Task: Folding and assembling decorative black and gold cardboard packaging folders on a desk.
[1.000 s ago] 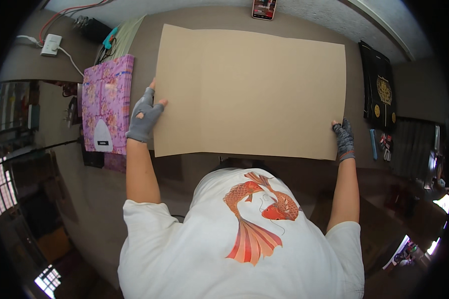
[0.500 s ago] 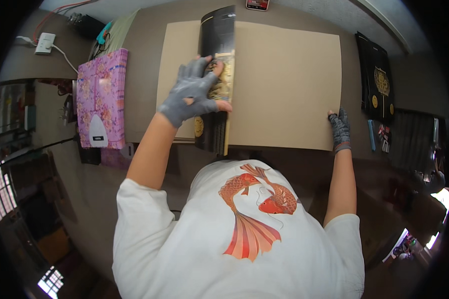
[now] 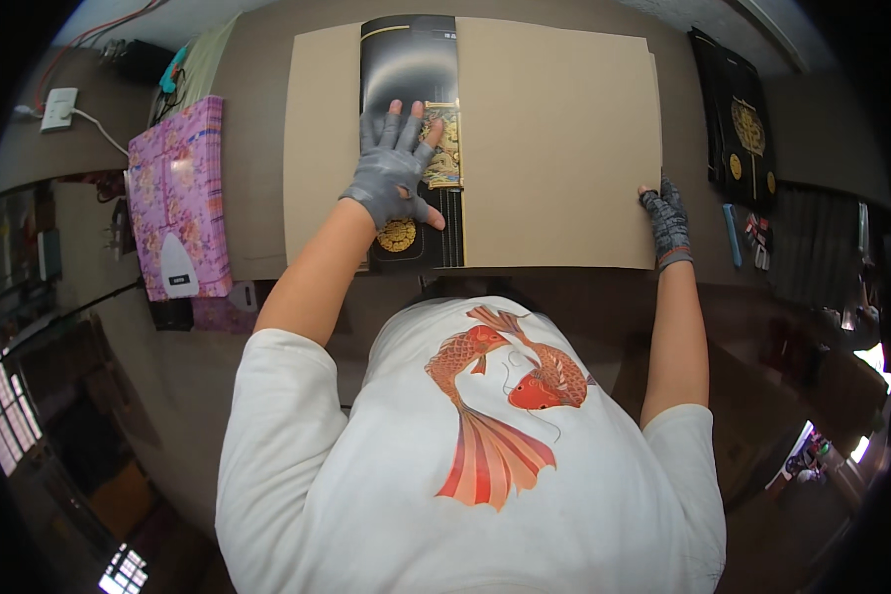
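Note:
My left hand (image 3: 398,176), in a grey fingerless glove, lies spread on a black printed panel (image 3: 409,64) with gold ornament. The panel lies flat across a large brown paperboard sheet (image 3: 559,148), left of its middle. Part of the print is hidden under the palm. At the sheet's right edge is my right hand (image 3: 668,223), in a darker mottled fingerless glove. Its thumb rests at the edge and the other fingers are bent alongside, seemingly closed on the board; their tips are partly hidden.
A pink-purple flowered stack (image 3: 180,188) stands to the left, near a white power strip (image 3: 59,109) with cords. On the right lie black and gold printed pieces (image 3: 742,129), with a blue strip-shaped item (image 3: 731,236) below them. The table's front edge runs close to my body.
The black panel stood raised and curved under my left hand and now lies flat, with the palm spread on it. The brown sheet and my right hand appear slightly higher and further left.

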Demonstrator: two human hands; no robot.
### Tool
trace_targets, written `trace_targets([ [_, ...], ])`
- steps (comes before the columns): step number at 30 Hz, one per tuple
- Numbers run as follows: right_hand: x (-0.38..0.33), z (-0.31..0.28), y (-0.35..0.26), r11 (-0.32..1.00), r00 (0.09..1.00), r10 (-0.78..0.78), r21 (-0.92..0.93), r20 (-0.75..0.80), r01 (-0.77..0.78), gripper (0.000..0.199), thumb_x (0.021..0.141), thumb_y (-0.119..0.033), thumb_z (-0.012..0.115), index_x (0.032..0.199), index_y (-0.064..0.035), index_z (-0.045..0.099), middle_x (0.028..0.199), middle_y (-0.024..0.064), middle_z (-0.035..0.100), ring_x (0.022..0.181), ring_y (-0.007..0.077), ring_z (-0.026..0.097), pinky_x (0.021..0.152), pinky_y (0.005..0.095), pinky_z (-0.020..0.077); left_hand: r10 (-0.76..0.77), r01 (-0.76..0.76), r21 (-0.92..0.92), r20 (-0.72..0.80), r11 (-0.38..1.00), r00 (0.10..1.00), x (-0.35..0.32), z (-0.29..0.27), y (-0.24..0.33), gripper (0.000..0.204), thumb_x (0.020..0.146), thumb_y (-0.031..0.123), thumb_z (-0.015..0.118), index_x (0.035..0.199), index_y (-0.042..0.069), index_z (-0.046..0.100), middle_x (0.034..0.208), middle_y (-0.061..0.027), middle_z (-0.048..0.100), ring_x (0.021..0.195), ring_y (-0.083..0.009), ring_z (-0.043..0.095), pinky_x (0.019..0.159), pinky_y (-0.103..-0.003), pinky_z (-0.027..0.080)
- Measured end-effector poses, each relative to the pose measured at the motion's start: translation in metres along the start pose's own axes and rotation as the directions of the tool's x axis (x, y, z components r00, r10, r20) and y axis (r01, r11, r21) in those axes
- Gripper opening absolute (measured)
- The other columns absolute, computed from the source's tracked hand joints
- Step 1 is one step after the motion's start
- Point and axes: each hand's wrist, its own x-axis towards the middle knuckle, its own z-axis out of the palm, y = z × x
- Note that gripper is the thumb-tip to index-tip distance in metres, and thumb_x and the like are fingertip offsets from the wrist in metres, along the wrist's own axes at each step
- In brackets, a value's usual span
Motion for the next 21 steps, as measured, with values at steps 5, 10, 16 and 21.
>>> trace_targets([
  [5, 0.002, 0.001, 0.002, 0.996, 0.999, -0.005, 0.084, 0.042, 0.002, 0.064, 0.087, -0.023, 0.074, 0.141, 0.0011, 0.049, 0.132, 0.0148, 0.059, 0.117, 0.0215, 0.057, 0.102, 0.0317, 0.0439, 0.011, -0.011, -0.019, -0.005, 1.000, 1.000, -0.003, 0.006, -0.004, 0.149, 0.039, 0.083, 0.073, 0.158, 0.010, 0.020, 0.162, -0.0258, 0.011, 0.150, -0.0463, 0.003, 0.114, -0.068, 0.002],
  [10, 0.007, 0.000, 0.009, 0.999, 0.999, -0.040, 0.001, 0.024, 0.040, 0.061, 0.087, -0.021, 0.073, 0.140, -0.0005, 0.050, 0.132, 0.0132, 0.060, 0.118, 0.0220, 0.057, 0.102, 0.0319, 0.0434, 0.009, -0.010, -0.042, -0.026, 0.999, 1.000, -0.001, 0.005, -0.003, 0.148, 0.041, 0.085, 0.071, 0.158, 0.011, 0.019, 0.163, -0.0249, 0.010, 0.151, -0.0448, 0.002, 0.115, -0.067, 0.002],
  [16, 0.004, 0.002, 0.001, 0.997, 0.997, -0.069, 0.029, 0.043, 0.068, 0.060, 0.088, -0.020, 0.072, 0.140, -0.0015, 0.050, 0.131, 0.0125, 0.060, 0.117, 0.0219, 0.057, 0.101, 0.0319, 0.0441, 0.019, -0.019, -0.022, 0.005, 1.000, 1.000, -0.002, 0.004, -0.005, 0.147, 0.042, 0.086, 0.070, 0.158, 0.011, 0.019, 0.163, -0.0242, 0.009, 0.151, -0.0445, 0.002, 0.115, -0.066, 0.000],
  [21, 0.011, -0.001, 0.007, 0.998, 0.999, -0.036, 0.048, 0.031, 0.035, 0.059, 0.088, -0.018, 0.071, 0.141, -0.0013, 0.050, 0.131, 0.0121, 0.060, 0.115, 0.0213, 0.058, 0.100, 0.0319, 0.0450, 0.011, -0.011, -0.001, 0.015, 1.000, 1.000, -0.001, 0.002, -0.003, 0.148, 0.042, 0.087, 0.069, 0.158, 0.011, 0.019, 0.163, -0.0240, 0.009, 0.151, -0.0443, 0.003, 0.115, -0.066, 0.000],
])
